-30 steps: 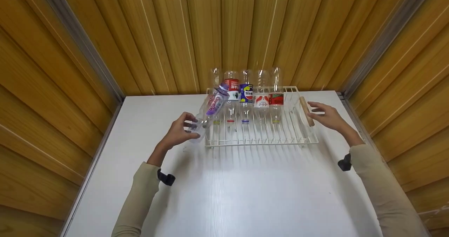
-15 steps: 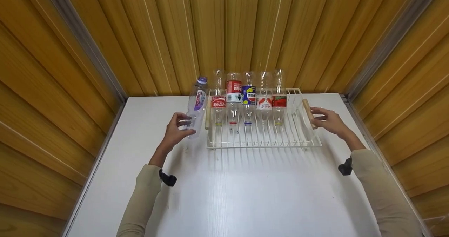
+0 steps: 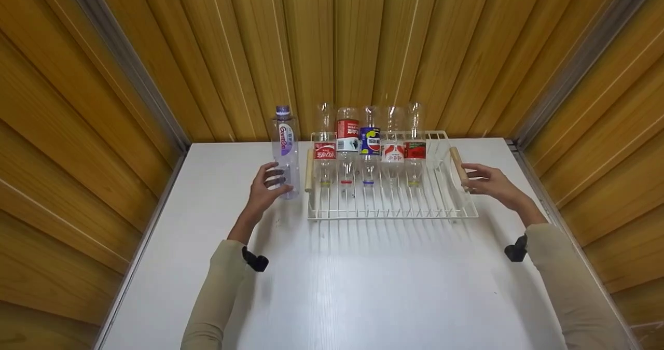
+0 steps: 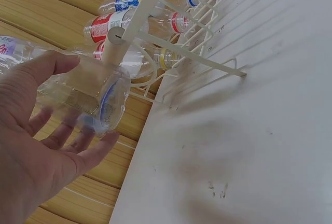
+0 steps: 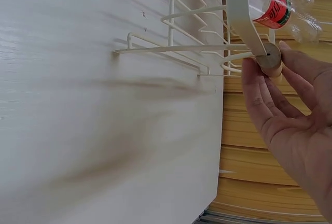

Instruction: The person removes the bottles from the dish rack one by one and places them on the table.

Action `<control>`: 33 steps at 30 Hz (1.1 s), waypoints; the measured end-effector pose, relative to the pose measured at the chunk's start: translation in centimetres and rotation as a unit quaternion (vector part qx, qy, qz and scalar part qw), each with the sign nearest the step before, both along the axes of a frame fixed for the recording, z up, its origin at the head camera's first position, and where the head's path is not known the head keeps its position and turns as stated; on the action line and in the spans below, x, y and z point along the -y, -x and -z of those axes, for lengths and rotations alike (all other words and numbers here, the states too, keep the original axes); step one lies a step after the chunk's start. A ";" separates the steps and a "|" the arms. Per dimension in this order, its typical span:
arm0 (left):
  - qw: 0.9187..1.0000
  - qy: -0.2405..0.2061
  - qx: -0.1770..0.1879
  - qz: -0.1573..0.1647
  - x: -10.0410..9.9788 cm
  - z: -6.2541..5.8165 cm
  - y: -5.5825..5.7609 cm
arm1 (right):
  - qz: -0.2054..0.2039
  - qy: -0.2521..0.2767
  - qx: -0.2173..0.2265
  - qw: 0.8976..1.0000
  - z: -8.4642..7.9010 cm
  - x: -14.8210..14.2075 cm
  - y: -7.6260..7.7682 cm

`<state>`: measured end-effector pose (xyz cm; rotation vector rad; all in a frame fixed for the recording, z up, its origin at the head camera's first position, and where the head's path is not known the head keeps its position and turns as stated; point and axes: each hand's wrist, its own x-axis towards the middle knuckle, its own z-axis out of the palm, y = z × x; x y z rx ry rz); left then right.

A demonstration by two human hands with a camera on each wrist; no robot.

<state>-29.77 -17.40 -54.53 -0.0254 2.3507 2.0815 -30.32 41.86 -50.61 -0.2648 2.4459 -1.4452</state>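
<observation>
In the head view, a clear plastic bottle (image 3: pixel 286 148) with a purple cap and a purple-and-white label stands out to the left of the rack, cap end toward the back wall. My left hand (image 3: pixel 265 189) grips it near the base, thumb on one side and fingers on the other; the base faces out in the left wrist view. At the opposite end, my right hand (image 3: pixel 490 183) pinches the round wooden handle (image 5: pixel 271 60) of the white wire dish rack (image 3: pixel 394 217) between thumb and fingers. The left wooden handle (image 3: pixel 309 171) lies beside the held bottle.
Several empty bottles lean in a row in the rack, necks down, including a red-labelled bottle (image 3: pixel 325 151) and a blue-labelled bottle (image 3: pixel 370 141). The rack stands on the white table (image 3: pixel 353 288), close to the wood-patterned back wall (image 3: pixel 353 44).
My left hand has moved the purple-capped bottle leftward, off its overlap with the rack, and its slant has straightened. My right hand has closed from beside the right handle onto it.
</observation>
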 end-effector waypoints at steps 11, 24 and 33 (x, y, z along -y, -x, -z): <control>1.000 -0.008 0.020 -0.014 -1.4 1.9 1.4 | -0.007 -0.003 -0.003 1.000 0.5 -0.2 -0.4; 0.999 -0.008 0.003 -0.042 -2.3 4.5 2.9 | -0.011 -0.010 -0.006 1.000 0.6 0.0 -0.2; 0.997 0.036 -0.004 -0.069 -3.0 6.6 3.9 | -0.012 -0.016 -0.015 1.000 0.4 0.0 -0.1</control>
